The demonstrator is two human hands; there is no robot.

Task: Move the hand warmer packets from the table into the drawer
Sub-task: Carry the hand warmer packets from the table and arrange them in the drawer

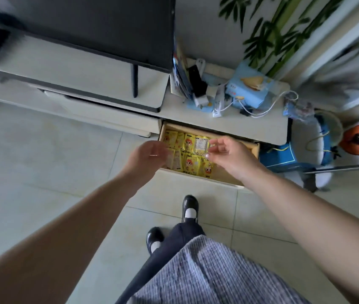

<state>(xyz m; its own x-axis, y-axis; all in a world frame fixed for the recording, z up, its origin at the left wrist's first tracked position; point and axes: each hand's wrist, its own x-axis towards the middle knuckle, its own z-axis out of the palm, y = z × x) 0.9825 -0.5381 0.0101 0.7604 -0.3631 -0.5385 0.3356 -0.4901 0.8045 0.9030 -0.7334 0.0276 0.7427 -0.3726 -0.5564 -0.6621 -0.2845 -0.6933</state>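
Several yellow hand warmer packets (190,154) lie flat inside the pulled-out wooden drawer (200,177) of a low cabinet. My left hand (150,155) hovers over the drawer's left part, fingers loosely bent and holding nothing; it hides some packets. My right hand (229,155) hangs over the drawer's right part with fingers relaxed and empty, fingertips just above the packets.
The cabinet top (229,122) behind the drawer carries a blue box (249,86), white cables, chargers and a dark remote. A black TV screen (99,29) stands to the left. A blue and white bag (294,154) sits on the floor at the right. My shoes (189,208) are on the tiles.
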